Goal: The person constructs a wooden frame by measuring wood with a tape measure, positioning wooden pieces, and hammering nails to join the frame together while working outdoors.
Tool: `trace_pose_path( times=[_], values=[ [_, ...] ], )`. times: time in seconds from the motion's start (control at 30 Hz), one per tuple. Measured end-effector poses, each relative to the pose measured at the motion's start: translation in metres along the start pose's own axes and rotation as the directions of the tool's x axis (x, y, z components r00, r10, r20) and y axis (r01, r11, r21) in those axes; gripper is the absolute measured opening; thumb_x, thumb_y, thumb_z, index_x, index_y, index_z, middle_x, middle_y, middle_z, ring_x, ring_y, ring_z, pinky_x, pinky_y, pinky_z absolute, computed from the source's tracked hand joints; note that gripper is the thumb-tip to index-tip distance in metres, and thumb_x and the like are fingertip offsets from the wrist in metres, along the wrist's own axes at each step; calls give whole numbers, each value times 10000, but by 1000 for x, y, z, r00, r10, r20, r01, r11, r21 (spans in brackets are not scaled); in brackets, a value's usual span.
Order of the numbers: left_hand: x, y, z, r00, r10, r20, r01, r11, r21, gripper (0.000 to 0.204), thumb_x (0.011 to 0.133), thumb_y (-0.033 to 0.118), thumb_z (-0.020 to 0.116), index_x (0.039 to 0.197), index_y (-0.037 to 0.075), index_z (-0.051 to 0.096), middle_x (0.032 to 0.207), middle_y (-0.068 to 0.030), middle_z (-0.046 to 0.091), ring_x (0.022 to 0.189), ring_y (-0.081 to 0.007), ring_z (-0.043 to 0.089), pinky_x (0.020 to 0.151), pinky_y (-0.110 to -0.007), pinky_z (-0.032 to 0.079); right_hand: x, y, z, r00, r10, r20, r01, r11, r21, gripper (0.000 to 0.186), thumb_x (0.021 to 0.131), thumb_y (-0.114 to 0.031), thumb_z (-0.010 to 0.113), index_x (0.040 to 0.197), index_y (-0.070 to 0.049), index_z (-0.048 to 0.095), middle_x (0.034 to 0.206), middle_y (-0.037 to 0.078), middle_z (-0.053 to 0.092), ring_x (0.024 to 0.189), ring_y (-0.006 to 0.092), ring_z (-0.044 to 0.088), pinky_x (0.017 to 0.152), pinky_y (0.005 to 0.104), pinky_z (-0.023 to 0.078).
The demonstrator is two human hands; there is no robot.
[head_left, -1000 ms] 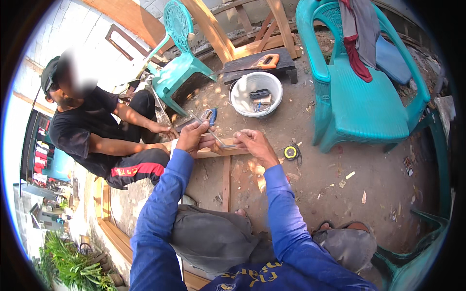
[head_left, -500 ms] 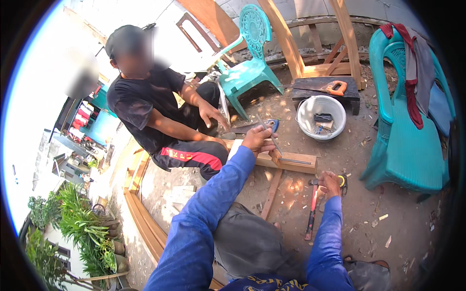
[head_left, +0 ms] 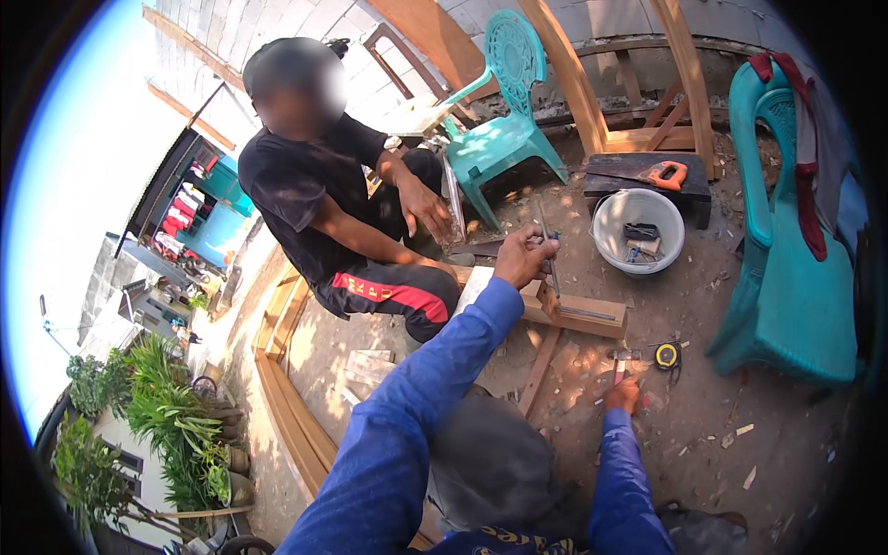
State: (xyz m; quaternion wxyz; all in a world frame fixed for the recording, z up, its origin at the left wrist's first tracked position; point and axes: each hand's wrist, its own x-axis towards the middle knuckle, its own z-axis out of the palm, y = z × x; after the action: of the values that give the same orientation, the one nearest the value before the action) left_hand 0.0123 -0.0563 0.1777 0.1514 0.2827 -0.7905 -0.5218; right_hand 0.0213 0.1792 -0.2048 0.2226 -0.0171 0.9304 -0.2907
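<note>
Yard: sunlit dirt ground (head_left: 721, 407) strewn with wood chips, a pale block wall (head_left: 305, 23) behind.
Beam: the wooden beam (head_left: 606, 322) lies low ahead of the person, a narrow groove in its upper face; a batten (head_left: 540, 374) meets its near side, perhaps running under as a prop.
Left hand: the left hand (head_left: 523, 259) has its fingers closed around a slim metal chisel (head_left: 555, 277), nearly upright, probably so its lower end faces the groove; I cannot tell whether they touch.
Right hand: the right hand (head_left: 624, 396) is low beside the beam, fingers apparently wrapped around a hammer (head_left: 620, 371) near its head, perhaps the handiest part.
Co-worker: a seated co-worker (head_left: 301, 180) is at the beam's far end, likely steadying it.
Tape measure: the yellow tape measure (head_left: 667, 355) lies near the hammer, presumably within reach.
Desk: a low dark desk (head_left: 689, 201) bears a handsaw (head_left: 666, 174), apparently keeping it off the dirt.
</note>
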Motion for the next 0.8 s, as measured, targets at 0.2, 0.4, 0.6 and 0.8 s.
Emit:
trace_pose_path(
  times=[0.2,0.4,0.6,0.8],
  values=[
    [0,-5,-3,1000,22,13,-22,1000,16,248,915,186,744,1119,50,700,862,-74,730,683,-149,701,577,-300,600,1,1,0,992,-122,-5,119,972,-204,254,920,-167,632,1134,-41,577,1023,187,728,920,353,748,788,457,610],
    [-5,-1,-1,999,22,30,-22,1000,13,258,957,216,726,1171,74,702,871,-33,718,719,-107,691,606,-261,590,6,-4,-3,999,-44,16,47,937,-345,305,962,-280,616,1144,-36,605,1061,146,734,978,309,755,809,422,615],
    [-3,1,-3,999,14,36,-15,1000,27,261,961,220,718,1173,68,701,881,-35,724,733,-113,695,608,-260,586,21,-8,-17,966,-7,259,118,901,-418,683,826,-385,736,1327,43,554,1259,187,692,1124,337,712,914,465,589],
    [-10,2,-7,999,10,45,-11,999,35,264,964,221,710,1178,66,698,900,-42,732,742,-119,699,618,-264,583,6,-24,-30,958,46,282,48,946,-319,723,781,-393,747,1373,-23,562,1268,159,700,1156,328,701,956,429,567]
  ],
)
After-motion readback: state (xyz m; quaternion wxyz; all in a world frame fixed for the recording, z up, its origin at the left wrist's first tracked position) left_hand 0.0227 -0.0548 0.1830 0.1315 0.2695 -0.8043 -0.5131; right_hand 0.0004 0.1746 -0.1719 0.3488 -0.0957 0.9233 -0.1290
